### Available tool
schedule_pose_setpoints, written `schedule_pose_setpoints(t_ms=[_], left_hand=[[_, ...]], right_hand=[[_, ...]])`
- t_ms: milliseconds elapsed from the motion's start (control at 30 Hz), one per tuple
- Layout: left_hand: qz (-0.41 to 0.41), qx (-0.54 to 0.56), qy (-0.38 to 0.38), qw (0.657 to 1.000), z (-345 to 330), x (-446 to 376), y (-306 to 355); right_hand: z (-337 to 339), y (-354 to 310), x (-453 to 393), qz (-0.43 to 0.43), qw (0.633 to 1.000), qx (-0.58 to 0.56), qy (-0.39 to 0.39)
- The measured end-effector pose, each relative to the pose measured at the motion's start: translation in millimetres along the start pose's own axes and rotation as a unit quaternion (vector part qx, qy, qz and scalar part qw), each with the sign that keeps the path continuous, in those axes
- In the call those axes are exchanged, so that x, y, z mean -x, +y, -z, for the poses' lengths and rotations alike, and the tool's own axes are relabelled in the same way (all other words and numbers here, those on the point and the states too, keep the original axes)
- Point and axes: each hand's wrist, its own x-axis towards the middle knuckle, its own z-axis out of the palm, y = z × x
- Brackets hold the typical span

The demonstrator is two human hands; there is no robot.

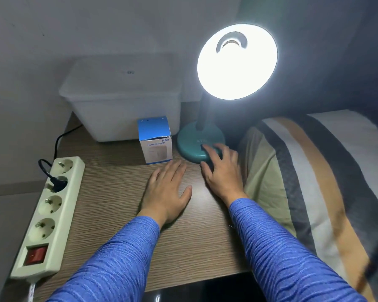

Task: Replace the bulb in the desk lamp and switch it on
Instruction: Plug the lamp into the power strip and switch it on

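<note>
The desk lamp stands at the back right of the wooden table (122,214). Its shade (237,62) glows bright white, so the bulb inside is lit and lost in the glare. A dark neck runs down to the round teal base (190,140). My right hand (222,171) rests on the front of that base, fingertips on the dark switch (203,147). My left hand (167,188) lies flat on the table, palm down, fingers apart, holding nothing. Both arms wear blue sleeves.
A blue and white humidifier box (155,140) stands just left of the lamp base. Behind it sits a translucent white plastic tub (122,101). A cream power strip (46,216) with a red switch and one black plug lies along the left edge. Striped bedding (314,182) borders the right.
</note>
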Motion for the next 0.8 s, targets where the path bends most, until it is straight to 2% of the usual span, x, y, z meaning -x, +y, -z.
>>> schedule_pose_setpoints(t_ms=[267,400,500,600,633,700,767,800], left_hand=[[-0.024,-0.006,0.015,1.000,-0.7,2.6,-2.6],[-0.027,0.016,0.042,0.999,-6.9,1.8,-3.8],[-0.015,0.031,0.054,0.998,-4.8,3.3,-4.8],[0.001,0.058,0.110,0.992,-1.0,18.2,-0.7],[0.010,0.065,0.106,0.992,3.2,24.2,-0.5],[0.017,0.085,0.082,0.993,2.3,41.6,-1.5],[-0.015,0.093,0.092,0.991,-13.0,72.0,-0.8],[-0.053,0.114,0.087,0.988,-23.5,87.9,-0.3]], right_hand=[[2.8,-6.3,-5.4,-0.023,0.997,0.060,-0.042],[-0.4,-9.9,1.1,-0.025,0.999,0.026,-0.038],[4.8,-11.1,15.6,-0.022,0.995,0.029,-0.095],[17.8,-19.2,35.4,-0.031,0.989,0.039,-0.140],[22.3,-21.8,42.6,-0.042,0.985,0.048,-0.158],[33.0,-27.1,65.5,-0.039,0.986,0.091,-0.136],[30.2,-24.6,104.4,-0.039,0.989,0.094,-0.107],[28.5,-23.8,121.2,-0.042,0.989,0.035,-0.136]])
